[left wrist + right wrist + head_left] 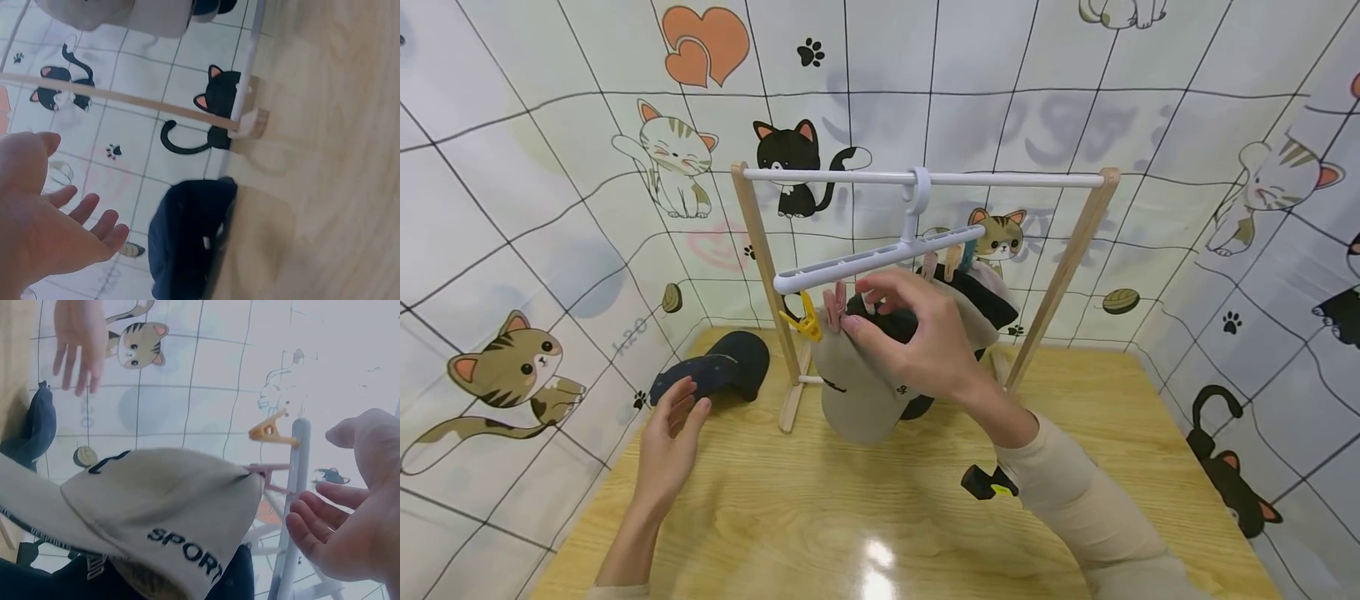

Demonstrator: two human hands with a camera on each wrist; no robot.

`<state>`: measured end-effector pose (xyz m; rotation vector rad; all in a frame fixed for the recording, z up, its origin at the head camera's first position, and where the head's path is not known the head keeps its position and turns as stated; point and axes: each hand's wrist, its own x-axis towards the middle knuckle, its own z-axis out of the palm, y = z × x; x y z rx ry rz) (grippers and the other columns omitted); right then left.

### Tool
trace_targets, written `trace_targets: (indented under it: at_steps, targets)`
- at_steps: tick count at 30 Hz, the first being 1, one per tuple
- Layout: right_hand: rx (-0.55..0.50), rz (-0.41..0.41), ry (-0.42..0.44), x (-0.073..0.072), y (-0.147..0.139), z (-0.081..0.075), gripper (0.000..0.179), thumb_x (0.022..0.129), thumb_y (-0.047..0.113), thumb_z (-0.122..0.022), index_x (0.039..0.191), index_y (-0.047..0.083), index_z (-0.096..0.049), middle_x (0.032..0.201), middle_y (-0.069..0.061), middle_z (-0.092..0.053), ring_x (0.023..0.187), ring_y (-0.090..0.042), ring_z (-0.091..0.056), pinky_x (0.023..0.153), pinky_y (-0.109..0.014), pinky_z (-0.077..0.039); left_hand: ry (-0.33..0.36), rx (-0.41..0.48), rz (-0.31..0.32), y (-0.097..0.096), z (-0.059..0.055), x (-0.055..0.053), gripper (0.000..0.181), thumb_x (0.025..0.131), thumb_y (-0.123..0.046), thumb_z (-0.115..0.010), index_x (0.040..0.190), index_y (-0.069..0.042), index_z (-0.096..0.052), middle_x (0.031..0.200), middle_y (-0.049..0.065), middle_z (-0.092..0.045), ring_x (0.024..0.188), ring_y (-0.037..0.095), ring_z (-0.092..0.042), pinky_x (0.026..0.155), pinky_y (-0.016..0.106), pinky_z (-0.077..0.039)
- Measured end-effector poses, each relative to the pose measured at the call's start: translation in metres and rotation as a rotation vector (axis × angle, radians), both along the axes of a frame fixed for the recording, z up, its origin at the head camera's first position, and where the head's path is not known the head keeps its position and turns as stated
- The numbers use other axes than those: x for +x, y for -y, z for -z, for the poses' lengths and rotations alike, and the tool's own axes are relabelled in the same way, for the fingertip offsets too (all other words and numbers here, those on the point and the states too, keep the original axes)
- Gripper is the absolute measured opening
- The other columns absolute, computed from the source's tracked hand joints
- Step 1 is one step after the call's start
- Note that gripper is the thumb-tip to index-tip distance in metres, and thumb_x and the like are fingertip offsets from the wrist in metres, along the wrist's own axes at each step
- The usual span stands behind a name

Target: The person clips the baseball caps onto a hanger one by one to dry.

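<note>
A white clip hanger (865,258) hangs from a rack's rail. A beige cap (169,519) with "SPORT" lettering dangles from it by a pink clip (834,307). My right hand (917,333) is beside that clip and the cap's top; its fingers are apart, and the right wrist view shows nothing between them. A yellow clip (808,318) sits at the hanger's near end. More caps, partly hidden by my right hand, hang at the far end. My left hand (668,442), fingers loosely bent and holding nothing, hovers just in front of a dark navy cap (718,367) on the table.
The rack has a white rail (1015,179) and wooden legs (1063,275) standing on a wood-grain table (760,517). A small black object with a yellow mark (988,483) lies near my right forearm. Cat-print sheeting (880,67) encloses the back and sides.
</note>
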<state>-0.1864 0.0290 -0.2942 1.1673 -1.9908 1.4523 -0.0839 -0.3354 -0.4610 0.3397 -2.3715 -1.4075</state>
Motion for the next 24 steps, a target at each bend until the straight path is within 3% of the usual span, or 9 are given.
trace_targets:
  at_steps: [3, 7, 10, 12, 14, 18, 24]
  targets:
    - [-0.039, -0.019, -0.037, 0.005, 0.002, -0.001, 0.037, 0.097, 0.015, -0.083, 0.13, 0.001, -0.076, 0.123, -0.014, -0.08, 0.113, -0.028, -0.076, 0.099, -0.038, -0.065, 0.044, 0.05, -0.036, 0.007, 0.005, 0.002, 0.065, 0.12, -0.043, -0.055, 0.177, -0.017, -0.037, 0.174, 0.012, -0.049, 0.149, 0.007, -0.051, 0.104, -0.002, -0.036]
    - [-0.059, -0.056, -0.08, 0.013, 0.007, -0.003, 0.039, 0.094, 0.01, -0.083, 0.131, -0.002, -0.075, 0.122, -0.017, -0.08, 0.114, -0.028, -0.076, 0.099, -0.039, -0.065, 0.124, 0.109, -0.069, 0.015, 0.011, 0.003, 0.07, 0.12, -0.05, -0.05, 0.178, -0.015, -0.033, 0.175, 0.011, -0.046, 0.161, 0.026, -0.047, 0.098, -0.001, -0.039]
    - [-0.055, -0.074, -0.098, 0.017, 0.011, -0.003, 0.041, 0.093, 0.008, -0.084, 0.132, -0.004, -0.075, 0.122, -0.018, -0.08, 0.112, -0.029, -0.076, 0.1, -0.038, -0.065, 0.189, 0.155, -0.091, 0.02, 0.014, 0.002, 0.072, 0.119, -0.055, -0.047, 0.178, -0.014, -0.033, 0.177, 0.009, -0.043, 0.161, 0.03, -0.047, 0.093, 0.0, -0.043]
    - [-0.056, -0.095, -0.088, 0.02, 0.013, -0.003, 0.042, 0.094, 0.006, -0.084, 0.133, -0.005, -0.074, 0.124, -0.019, -0.08, 0.111, -0.032, -0.077, 0.101, -0.039, -0.066, 0.225, 0.168, -0.102, 0.023, 0.016, 0.001, 0.073, 0.119, -0.057, -0.045, 0.177, -0.014, -0.034, 0.177, 0.01, -0.043, 0.15, 0.022, -0.057, 0.092, 0.001, -0.047]
    - [-0.054, -0.115, -0.064, 0.022, 0.015, -0.002, 0.042, 0.095, 0.005, -0.083, 0.134, -0.006, -0.072, 0.126, -0.02, -0.08, 0.112, -0.034, -0.077, 0.102, -0.041, -0.066, 0.254, 0.191, -0.1, 0.026, 0.017, -0.001, 0.074, 0.119, -0.058, -0.044, 0.177, -0.013, -0.034, 0.178, 0.014, -0.043, 0.133, 0.006, -0.063, 0.091, 0.003, -0.051]
    - [-0.031, -0.141, -0.011, 0.026, 0.019, -0.001, 0.045, 0.097, 0.005, -0.081, 0.139, -0.006, -0.07, 0.133, -0.02, -0.078, 0.116, -0.036, -0.078, 0.106, -0.045, -0.066, 0.29, 0.278, -0.057, 0.031, 0.019, -0.005, 0.079, 0.119, -0.058, -0.043, 0.179, -0.009, -0.027, 0.181, 0.021, -0.039, 0.106, -0.017, -0.059, 0.099, 0.01, -0.058]
    - [0.009, -0.152, 0.055, 0.029, 0.024, -0.002, 0.05, 0.1, 0.007, -0.08, 0.146, -0.004, -0.065, 0.14, -0.02, -0.075, 0.125, -0.036, -0.077, 0.112, -0.041, -0.064, 0.298, 0.466, 0.012, 0.035, 0.025, -0.015, 0.08, 0.121, -0.052, -0.04, 0.18, -0.003, -0.016, 0.185, 0.022, -0.028, 0.113, -0.015, -0.065, 0.111, 0.022, -0.061]
